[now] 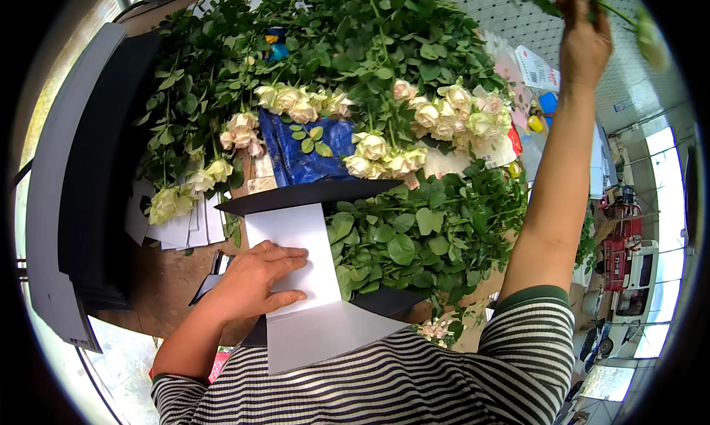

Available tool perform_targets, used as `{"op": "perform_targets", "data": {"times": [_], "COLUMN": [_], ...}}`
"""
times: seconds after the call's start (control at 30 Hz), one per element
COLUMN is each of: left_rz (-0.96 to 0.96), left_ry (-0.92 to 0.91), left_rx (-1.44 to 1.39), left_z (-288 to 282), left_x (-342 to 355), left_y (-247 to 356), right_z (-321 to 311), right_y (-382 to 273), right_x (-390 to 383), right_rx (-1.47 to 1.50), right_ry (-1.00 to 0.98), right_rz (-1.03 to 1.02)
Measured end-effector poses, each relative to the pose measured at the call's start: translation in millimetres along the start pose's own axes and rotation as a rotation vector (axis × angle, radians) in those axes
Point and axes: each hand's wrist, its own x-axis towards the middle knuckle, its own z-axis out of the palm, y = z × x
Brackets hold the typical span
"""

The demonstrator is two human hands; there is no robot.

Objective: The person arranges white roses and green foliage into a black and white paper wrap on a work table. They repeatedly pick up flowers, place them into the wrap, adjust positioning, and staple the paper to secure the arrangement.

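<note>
My left hand lies with its fingers stretched out on a white folded board, whose greyish flap bends toward my body. A black panel stands along the far end of the board, and a second dark piece shows at its near right. High at the far right, my right hand is closed around the stem of a rose. The bloom points right and is smeared by motion, while its leaves trail left. Leafy stems lie just right of the board.
Bunches of cream and pale pink roses cover the table's far side, with blue plastic among them. Tall stacked black and grey boards stand at the left. White cards lie by them. A parked vehicle shows at far right.
</note>
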Motion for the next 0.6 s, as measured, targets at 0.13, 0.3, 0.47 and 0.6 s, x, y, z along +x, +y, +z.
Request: {"op": "perform_targets", "data": {"times": [0.13, 0.3, 0.47, 0.6], "left_rz": [0.026, 0.049, 0.064, 0.109], "left_ry": [0.048, 0.040, 0.041, 0.051], "left_rx": [-0.015, 0.029, 0.053, 0.047], "left_z": [5, 4, 5, 9], "left_x": [-4, -6, -6, -5], "left_y": [-7, -11, -10, -10], "right_z": [35, 85, 97, 39], "right_y": [2, -1, -9, -126], "right_x": [-47, -91, -58, 25], "right_rx": [-0.143, 0.199, -0.213, 0.082], "right_ry": [-0.338, -0.505, -0.224, 0.261], "right_rz": [-0.012, 0.152, -0.076, -0.395]}}
